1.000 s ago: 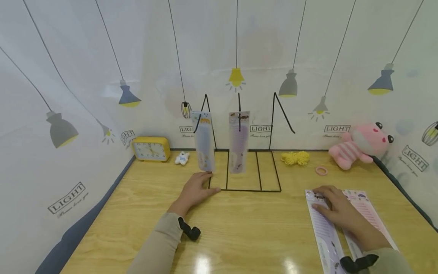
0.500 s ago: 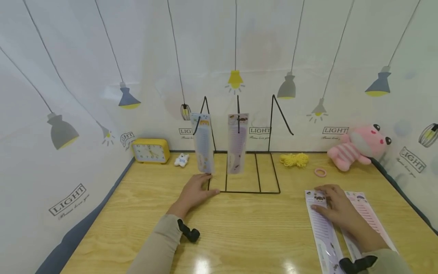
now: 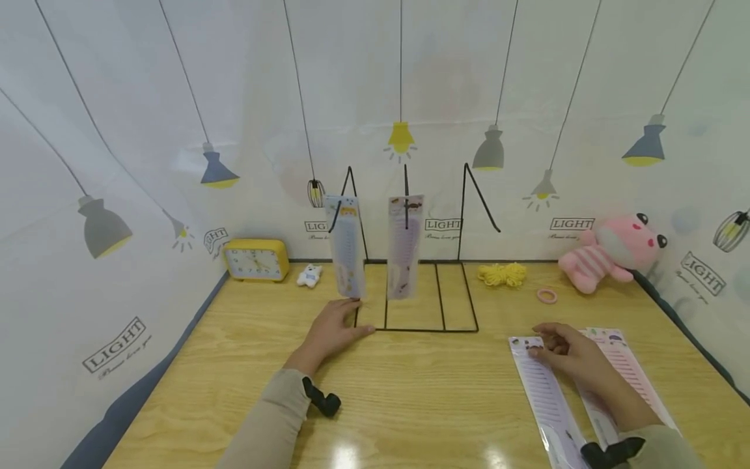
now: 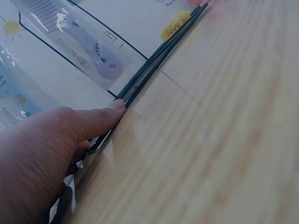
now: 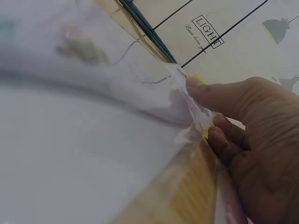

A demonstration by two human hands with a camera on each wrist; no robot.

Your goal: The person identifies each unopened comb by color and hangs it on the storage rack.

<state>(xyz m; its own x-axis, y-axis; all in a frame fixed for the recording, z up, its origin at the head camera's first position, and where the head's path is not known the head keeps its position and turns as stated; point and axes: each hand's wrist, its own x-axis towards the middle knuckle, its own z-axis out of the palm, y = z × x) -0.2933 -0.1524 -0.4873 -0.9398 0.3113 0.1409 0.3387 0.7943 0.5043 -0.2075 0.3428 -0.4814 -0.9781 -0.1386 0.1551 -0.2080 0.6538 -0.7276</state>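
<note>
A black wire rack [image 3: 428,330] stands against the back wall. From its left hook hangs a packaged blue comb [image 3: 346,251], and from the middle hook a packaged purple comb [image 3: 403,254]. My left hand [image 3: 329,329] rests on the rack's front left corner, its straight thumb [image 4: 100,120] on the front wire. At the right, my right hand [image 3: 586,365] pinches the top end of another packaged purple comb [image 3: 546,394] between thumb and fingers; that end is lifted a little. Partly under my right forearm lies a packaged pink comb [image 3: 629,365].
Along the back of the table are a yellow clock [image 3: 256,260], a small white bear figure [image 3: 308,275], a bundle of yellow string [image 3: 502,274], a pink ring [image 3: 547,296] and a pink plush toy [image 3: 609,251]. The rack's right hook [image 3: 484,200] carries nothing.
My right hand has taken the purple comb pack by its top end and drawn it slightly left and nearer. The left hand stays on the rack corner.
</note>
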